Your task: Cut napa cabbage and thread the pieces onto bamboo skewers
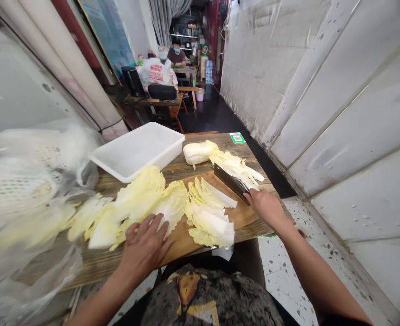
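Observation:
My right hand (264, 206) is wrapped round the handle of a cleaver (230, 183), whose dark blade points up and to the left over the right side of the cutting board (179, 244). Cut cabbage leaves (210, 213) lie in a stack on the board, left of the blade. My left hand (149, 240) rests with fingers spread on loose cabbage leaves (169, 203) at the board's left. Beyond the blade lie more cabbage pieces (239, 166) and a cabbage chunk (200, 152).
A white plastic tub (142, 147) stands at the table's back left. Plastic bags (26, 172) and a perforated white basket (13, 188) crowd the left side. A QR code card (237, 138) lies at the far corner. A person (177, 55) sits in the background.

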Available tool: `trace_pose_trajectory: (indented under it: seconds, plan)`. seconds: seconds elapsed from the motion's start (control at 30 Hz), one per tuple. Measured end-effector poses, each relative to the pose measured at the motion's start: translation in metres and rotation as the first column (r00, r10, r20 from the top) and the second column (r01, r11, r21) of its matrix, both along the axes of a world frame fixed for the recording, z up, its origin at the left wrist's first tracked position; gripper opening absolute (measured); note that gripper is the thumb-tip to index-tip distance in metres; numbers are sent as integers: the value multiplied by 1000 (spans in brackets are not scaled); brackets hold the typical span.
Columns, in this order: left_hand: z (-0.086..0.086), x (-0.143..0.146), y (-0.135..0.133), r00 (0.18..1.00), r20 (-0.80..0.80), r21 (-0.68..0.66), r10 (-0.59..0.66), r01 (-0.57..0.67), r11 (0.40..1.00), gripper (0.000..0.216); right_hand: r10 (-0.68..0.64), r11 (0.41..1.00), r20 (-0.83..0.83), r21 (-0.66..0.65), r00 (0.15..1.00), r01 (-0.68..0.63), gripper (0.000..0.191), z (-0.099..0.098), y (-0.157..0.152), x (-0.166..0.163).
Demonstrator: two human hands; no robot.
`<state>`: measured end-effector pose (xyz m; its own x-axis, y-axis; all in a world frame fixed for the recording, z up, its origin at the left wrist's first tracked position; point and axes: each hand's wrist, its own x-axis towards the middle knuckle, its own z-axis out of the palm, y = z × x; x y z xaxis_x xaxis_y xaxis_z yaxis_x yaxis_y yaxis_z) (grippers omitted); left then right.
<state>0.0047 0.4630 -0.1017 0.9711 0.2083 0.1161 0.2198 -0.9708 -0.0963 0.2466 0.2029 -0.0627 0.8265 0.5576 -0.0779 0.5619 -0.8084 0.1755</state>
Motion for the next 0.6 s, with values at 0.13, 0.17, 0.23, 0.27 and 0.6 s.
trace_pose_trajectory:
  seconds: [0.13, 0.17, 0.23, 0.27, 0.6]
  plan:
    - [0, 8, -19, 987, -155, 35, 27, -22, 999, 25, 2, 1000, 23, 5, 1000, -2, 37, -2, -2, -3]
    - [1, 11, -20, 984, -177, 30, 22, -17, 999, 25, 1, 1000, 27, 10, 1000, -1, 37, -3, -3, -3]
    - [3, 17, -19, 978, -207, 24, 22, -17, 1000, 27, -2, 1000, 31, 23, 1000, 1, 36, -5, -5, -2]
    - [6, 19, -18, 976, -216, 22, 26, -22, 1000, 28, -4, 1000, 31, 30, 1000, 3, 36, -5, -6, -1]
    - [21, 25, -20, 963, -270, -16, 10, -14, 1000, 33, -29, 993, -2, 111, 1000, 29, 36, -6, -9, 0]
